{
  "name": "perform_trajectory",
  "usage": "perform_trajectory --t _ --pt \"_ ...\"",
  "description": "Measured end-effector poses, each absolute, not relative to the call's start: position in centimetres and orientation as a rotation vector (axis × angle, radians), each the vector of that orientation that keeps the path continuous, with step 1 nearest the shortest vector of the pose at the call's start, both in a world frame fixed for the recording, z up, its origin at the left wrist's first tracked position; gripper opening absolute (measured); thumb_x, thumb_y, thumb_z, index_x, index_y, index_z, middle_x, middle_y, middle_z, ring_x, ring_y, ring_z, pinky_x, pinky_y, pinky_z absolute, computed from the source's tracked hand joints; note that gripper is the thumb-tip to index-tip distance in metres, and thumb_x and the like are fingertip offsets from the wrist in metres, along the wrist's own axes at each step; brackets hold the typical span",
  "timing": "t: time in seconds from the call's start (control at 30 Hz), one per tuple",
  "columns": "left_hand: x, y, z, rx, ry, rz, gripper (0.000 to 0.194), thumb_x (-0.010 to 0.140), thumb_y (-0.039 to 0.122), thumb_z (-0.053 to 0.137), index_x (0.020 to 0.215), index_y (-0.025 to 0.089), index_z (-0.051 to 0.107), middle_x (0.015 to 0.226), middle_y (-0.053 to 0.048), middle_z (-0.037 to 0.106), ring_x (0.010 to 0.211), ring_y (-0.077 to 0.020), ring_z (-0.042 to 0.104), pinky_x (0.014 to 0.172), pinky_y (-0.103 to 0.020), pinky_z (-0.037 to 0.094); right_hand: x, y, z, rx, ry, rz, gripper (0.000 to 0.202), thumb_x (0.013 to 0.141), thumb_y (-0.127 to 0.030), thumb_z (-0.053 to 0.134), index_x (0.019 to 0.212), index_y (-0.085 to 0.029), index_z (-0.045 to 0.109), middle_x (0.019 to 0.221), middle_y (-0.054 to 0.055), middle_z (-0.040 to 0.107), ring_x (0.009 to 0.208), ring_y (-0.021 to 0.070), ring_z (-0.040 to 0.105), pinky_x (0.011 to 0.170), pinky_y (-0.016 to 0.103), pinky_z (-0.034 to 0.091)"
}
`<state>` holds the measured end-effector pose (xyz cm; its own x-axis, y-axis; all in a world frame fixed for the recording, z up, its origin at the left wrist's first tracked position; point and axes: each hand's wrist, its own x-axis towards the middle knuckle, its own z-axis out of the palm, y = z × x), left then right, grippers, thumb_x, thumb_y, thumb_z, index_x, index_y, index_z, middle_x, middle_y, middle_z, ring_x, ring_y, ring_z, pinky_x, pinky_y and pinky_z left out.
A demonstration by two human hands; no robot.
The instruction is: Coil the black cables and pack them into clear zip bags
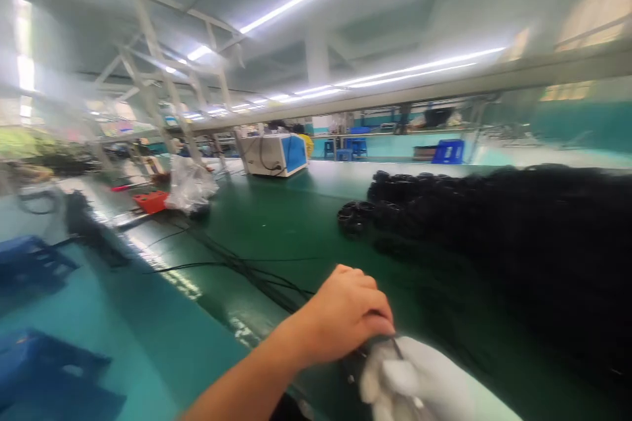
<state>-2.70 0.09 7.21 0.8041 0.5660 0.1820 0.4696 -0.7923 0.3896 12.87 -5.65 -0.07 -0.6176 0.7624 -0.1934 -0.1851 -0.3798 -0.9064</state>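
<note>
Black cables (239, 265) lie along the green desk (281, 210) and lead toward the working position at the lower centre, where the left hand (353, 309) and the right hand (395, 381) meet above the near part of the surface. Work on the dark strand (397, 347), located between the left thumb tip and the right hand, is best done with a short, straight section exposed between the two grips. Steady the strand with one hand, manipulate it with the other, and apply even force; a sharp bend or twist could strain it. Ensure that the loose lengths beside the left wrist do not snag. Left hand: bare, back uppermost, fingers curled inward and thumb pressed toward them, apparently pinching the dark strand at the thumb tip. Right hand: covered in white glove-like material, near the left thumb and apparently against the strand; blur prevents determining whether its fingers are spread or pinching. Any fitting beneath the hands cannot be identified. The large black pile (518, 243) occupies the right side of the desk, apart from the left hand.
</note>
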Motion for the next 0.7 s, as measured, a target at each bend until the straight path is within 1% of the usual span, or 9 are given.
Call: perform_trajectory --t 0.07,0.13,0.2,0.3,0.37,0.43,0.5,0.6,0.7 --pt "-2.4 1.1 7.5 2.625 0.74 0.383 0.012 0.083 0.027 0.056 0.075 0.025 0.064 0.077 0.005 0.062 0.08 -0.012 0.053 0.085 -0.027 0.03 12.8 -5.2 -0.4 -0.612 -1.077 2.195 0.049 0.073 -0.054 0.057 0.085 -0.007 0.063 0.064 0.009 0.066 0.044 0.0073 0.054 0.045 0.017 0.039" --pt "-2.2 1.7 7.6 2.585 0.714 0.337 0.013 0.083 0.026 0.055 0.074 0.025 0.064 0.077 0.005 0.061 0.08 -0.012 0.052 0.085 -0.026 0.03 12.8 -4.8 -0.8 -0.457 -0.999 2.298 0.05 0.077 -0.049 0.052 0.093 -0.003 0.062 0.066 0.011 0.067 0.049 0.0102 0.058 0.047 0.019 0.042" --pt "-1.8 2.0 7.6 2.557 0.697 0.315 0.015 0.084 0.027 0.054 0.074 0.025 0.064 0.077 0.005 0.061 0.08 -0.0123 0.052 0.086 -0.026 0.03 12.9 -4.6 -1.2 -0.373 -0.939 2.35 0.046 0.076 -0.04 0.052 0.098 -0.001 0.061 0.069 0.012 0.068 0.056 0.0133 0.062 0.05 0.02 0.045" --pt "-1.2 2.0 7.2 2.541 0.683 0.312 0.018 0.085 0.03 0.052 0.074 0.024 0.065 0.078 0.003 0.062 0.079 -0.0132 0.052 0.088 -0.028 0.03 12.8 -4.6 -2.0 -0.33 -0.858 2.38 0.041 0.073 -0.03 0.055 0.097 0.004 0.061 0.068 0.013 0.068 0.059 0.0135 0.064 0.052 0.019 0.046" --pt "-0.9 2.2 6.3 2.516 0.695 0.33 0.022 0.088 0.032 0.046 0.081 0.025 0.066 0.082 0.003 0.064 0.081 -0.0136 0.053 0.088 -0.028 0.031 13.1 -4.6 -2.4 -0.296 -0.821 2.351 0.042 0.072 -0.033 0.06 0.091 0.005 0.061 0.067 0.014 0.068 0.059 0.0144 0.065 0.053 0.02 0.048" --pt "-1.1 2.5 5.0 2.502 0.777 0.346 0.028 0.091 0.032 0.037 0.091 0.026 0.065 0.087 0.002 0.064 0.083 -0.0137 0.054 0.082 -0.027 0.035 13.9 -4.4 -2.2 -0.244 -0.824 2.256 0.045 0.071 -0.041 0.064 0.088 0.001 0.061 0.069 0.014 0.068 0.059 0.0161 0.066 0.052 0.022 0.049" --pt "-1.7 3.1 3.3 2.546 0.977 0.352 0.033 0.092 0.032 0.031 0.094 0.025 0.063 0.088 0.001 0.064 0.08 -0.0145 0.055 0.075 -0.027 0.038 15.3 -4.0 -1.5 -0.184 -0.847 2.111 0.048 0.073 -0.049 0.062 0.092 -0.005 0.058 0.07 0.011 0.069 0.057 0.0181 0.066 0.048 0.025 0.049" --pt "-3.0 3.4 0.5 2.652 1.287 0.417 0.035 0.092 0.03 0.029 0.081 0.021 0.06 0.079 -0.002 0.062 0.072 -0.0156 0.055 0.068 -0.027 0.04 18.0 -3.3 0.1 -0.193 -0.789 1.872 0.039 0.079 -0.05 0.054 0.102 -0.018 0.053 0.073 0.002 0.066 0.057 0.0162 0.064 0.048 0.029 0.048" --pt "-3.7 2.1 -2.2 2.681 1.157 0.542 0.034 0.093 0.032 0.028 0.075 0.023 0.056 0.068 0.003 0.06 0.061 -0.0109 0.056 0.059 -0.02 0.041 19.8 -2.9 1.5 -0.277 -0.724 1.721 0.031 0.081 -0.045 0.055 0.103 -0.022 0.052 0.072 -0.003 0.057 0.057 0.0089 0.054 0.052 0.023 0.042"
